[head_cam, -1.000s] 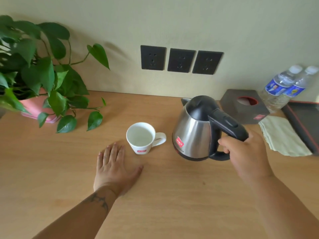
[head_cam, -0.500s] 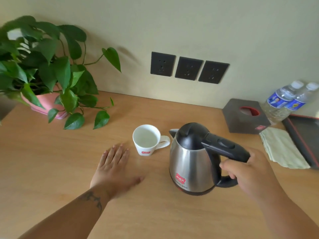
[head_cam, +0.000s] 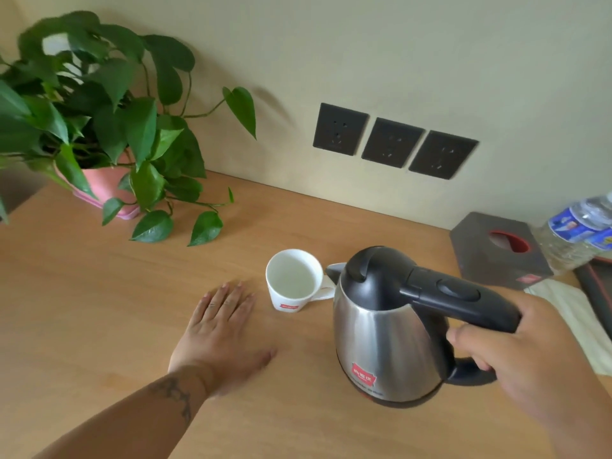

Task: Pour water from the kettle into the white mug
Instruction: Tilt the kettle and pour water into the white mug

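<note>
A white mug with a red logo stands upright on the wooden table; its inside looks pale, and I cannot tell whether it holds water. Just right of it is a steel kettle with a black lid and handle, upright, its spout pointing at the mug's handle. My right hand is closed around the kettle's handle. My left hand lies flat on the table, fingers spread, just left of the mug and not touching it.
A leafy plant in a pink pot stands at the back left. Three dark wall sockets sit above the table. At the right are a grey tissue box, water bottles, a pale cloth and a dark tray's edge.
The kettle has come toward me and lower, from tilted beside the mug to upright. My view has shifted left. My left hand stays flat on the table.
</note>
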Demonstrator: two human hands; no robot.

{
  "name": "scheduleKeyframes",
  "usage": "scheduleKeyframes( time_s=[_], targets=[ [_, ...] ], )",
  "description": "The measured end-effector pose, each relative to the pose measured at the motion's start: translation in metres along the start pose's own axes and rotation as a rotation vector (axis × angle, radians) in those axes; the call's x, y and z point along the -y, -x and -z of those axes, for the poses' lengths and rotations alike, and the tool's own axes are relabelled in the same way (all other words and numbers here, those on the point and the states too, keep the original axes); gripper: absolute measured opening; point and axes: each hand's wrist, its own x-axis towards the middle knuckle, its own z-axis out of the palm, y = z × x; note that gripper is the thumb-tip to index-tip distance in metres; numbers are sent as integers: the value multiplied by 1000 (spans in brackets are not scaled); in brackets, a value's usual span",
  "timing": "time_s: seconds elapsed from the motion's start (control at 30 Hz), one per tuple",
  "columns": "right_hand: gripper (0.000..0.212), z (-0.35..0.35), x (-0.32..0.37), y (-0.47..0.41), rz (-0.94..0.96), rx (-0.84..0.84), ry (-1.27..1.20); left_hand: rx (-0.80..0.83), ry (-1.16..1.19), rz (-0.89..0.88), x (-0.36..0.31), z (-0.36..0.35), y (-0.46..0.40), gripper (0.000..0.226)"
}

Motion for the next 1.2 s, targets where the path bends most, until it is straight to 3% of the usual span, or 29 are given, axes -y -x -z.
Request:
scheduleKeyframes(
  time_s=[0.27, 0.4, 0.63, 0.77, 1.2],
  targets=[
    [40, -13, 7, -6, -2, 44, 84, 11, -26, -13, 2, -1, 1, 91],
    [51, -23, 14, -8, -27, 63, 71, -10, -3, -29, 4, -4, 0, 87],
    [43, -29, 21, -11, -78, 92, 131, -41, 12, -53, 7, -6, -1, 84],
    [57, -26, 29, -9, -81, 106, 88, -44, 23, -51, 7, -6, 0, 84],
    [52, -18, 37, -9, -118, 131, 123, -45, 23, -54, 7, -7, 0, 84]
  ],
)
